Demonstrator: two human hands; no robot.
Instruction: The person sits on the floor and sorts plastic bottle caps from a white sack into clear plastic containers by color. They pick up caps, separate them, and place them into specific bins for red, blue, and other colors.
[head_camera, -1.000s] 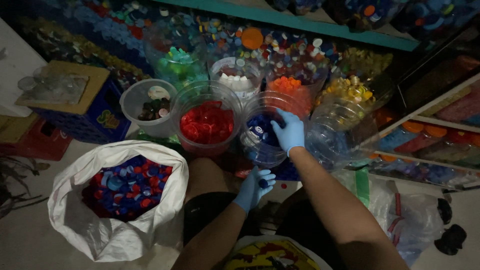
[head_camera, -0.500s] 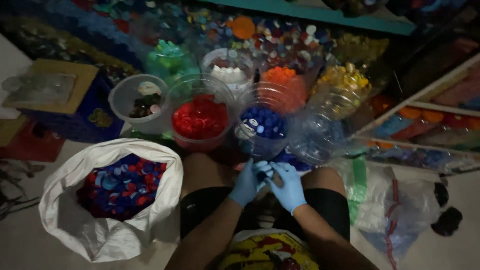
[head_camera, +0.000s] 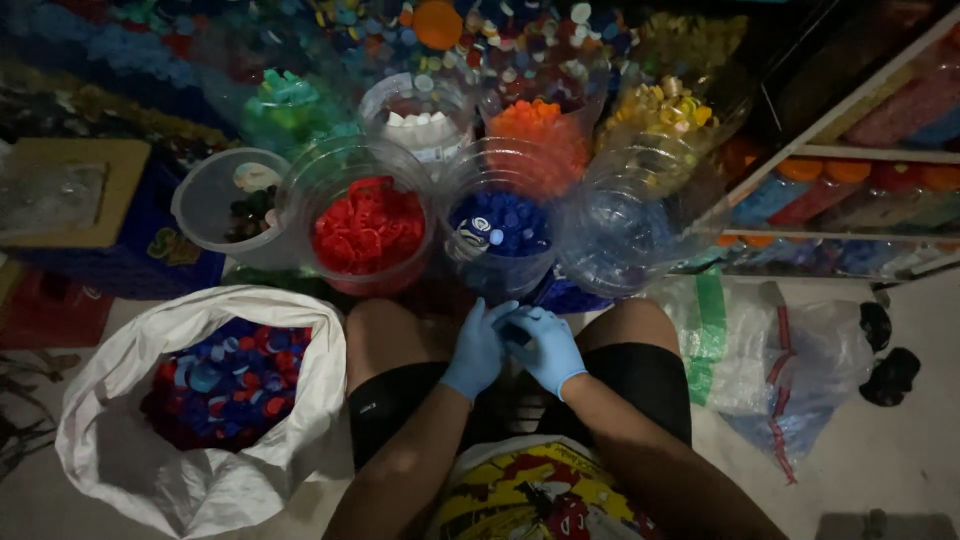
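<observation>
Right hand pulling back from blue-cap tub, now meeting left hand over lap, 2 gloved hands' fingers pinching together on something small and dark; white sack lying beside left knee

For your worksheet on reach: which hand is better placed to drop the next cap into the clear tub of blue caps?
Probably the left hand. Both gloved hands meet between the knees, but the blue-cap tub stands almost straight ahead of the left one, with a clear path. The right hand sits slightly further right, nearer the empty clear tub.

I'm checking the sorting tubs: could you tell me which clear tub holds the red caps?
The red-cap tub, front row, between the small grey bowl and the blue-cap tub.
</observation>
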